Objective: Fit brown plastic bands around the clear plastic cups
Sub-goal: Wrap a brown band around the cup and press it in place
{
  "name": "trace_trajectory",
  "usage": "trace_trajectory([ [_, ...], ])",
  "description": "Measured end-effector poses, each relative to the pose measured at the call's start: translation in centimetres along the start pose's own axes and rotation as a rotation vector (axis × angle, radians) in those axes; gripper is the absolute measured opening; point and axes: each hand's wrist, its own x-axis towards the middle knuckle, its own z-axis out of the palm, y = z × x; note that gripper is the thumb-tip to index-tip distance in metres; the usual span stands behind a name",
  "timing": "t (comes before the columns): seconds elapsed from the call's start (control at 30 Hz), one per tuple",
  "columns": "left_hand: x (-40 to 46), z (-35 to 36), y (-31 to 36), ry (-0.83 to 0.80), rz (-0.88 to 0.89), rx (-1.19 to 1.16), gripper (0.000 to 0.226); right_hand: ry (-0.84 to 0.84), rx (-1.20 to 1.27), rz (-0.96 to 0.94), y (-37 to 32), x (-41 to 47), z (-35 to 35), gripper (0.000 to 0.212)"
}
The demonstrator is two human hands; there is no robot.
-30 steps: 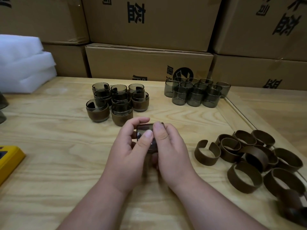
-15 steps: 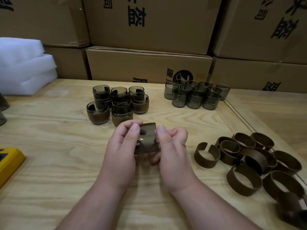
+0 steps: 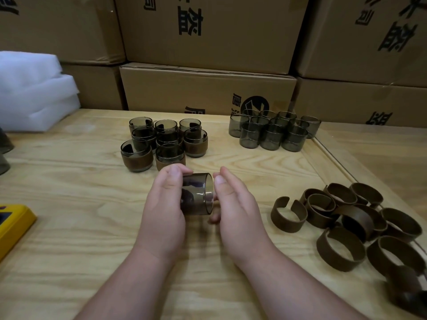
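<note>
A smoky clear plastic cup (image 3: 198, 197) lies on its side just above the wooden table (image 3: 69, 227), mouth toward the right, with no band on it. My left hand (image 3: 161, 211) grips it with the thumb on top and the fingers curled around its base. My right hand (image 3: 238, 211) sits beside the cup's mouth with fingers fairly straight; one fingertip shows under the rim. Loose brown split bands (image 3: 360, 218) are piled to the right. Several bare cups (image 3: 272, 132) stand at the back right. Several banded cups (image 3: 166, 144) stand just beyond my hands.
Stacked cardboard boxes (image 3: 208, 88) wall off the table's far edge. White foam sheets (image 3: 32, 88) lie at the back left and a yellow object (image 3: 11, 225) at the left edge. A raised wooden strip (image 3: 332, 158) runs diagonally on the right.
The cup has turned onto its side in my left hand. My right hand has let go of its grip and opened beside the cup's mouth.
</note>
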Motion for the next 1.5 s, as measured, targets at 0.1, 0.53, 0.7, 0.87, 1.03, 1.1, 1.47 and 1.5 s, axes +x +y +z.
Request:
trace_trajectory([
  [0.1,-0.4,0.3,0.3,-0.034,0.051,0.036,0.031,0.009,0.005,0.000,0.1,0.2,-0.1,0.091],
  [0.53,-0.4,0.0,0.1,-0.135,0.037,0.015,0.023,-0.078,-0.114,-0.106,0.7,0.6,-0.3,0.085],
  [0.7,-0.4,-0.1,0.0,-0.129,0.059,0.007,0.024,-0.066,-0.092,-0.113,0.7,0.5,-0.3,0.085],
  [0.87,-0.6,0.0,0.1,-0.176,0.037,-0.068,0.023,-0.097,-0.046,-0.130,0.5,0.3,-0.1,0.058],
  [1.03,-0.5,0.1,0.0,-0.161,0.014,-0.108,0.023,-0.100,0.045,-0.165,0.7,0.0,0.0,0.045],
  [1.1,-0.4,0.1,-0.1,-0.134,0.011,-0.119,0.023,-0.120,0.061,-0.174,0.6,-0.1,0.1,0.046],
  [1.47,0.0,-0.2,0.0,-0.094,-0.092,-0.233,0.028,-0.204,0.072,-0.354,0.9,-0.5,0.1,0.046],
  [1.5,0.0,-0.2,0.1,-0.089,-0.087,-0.219,0.031,-0.185,0.079,-0.343,0.8,-0.4,0.1,0.045],
])
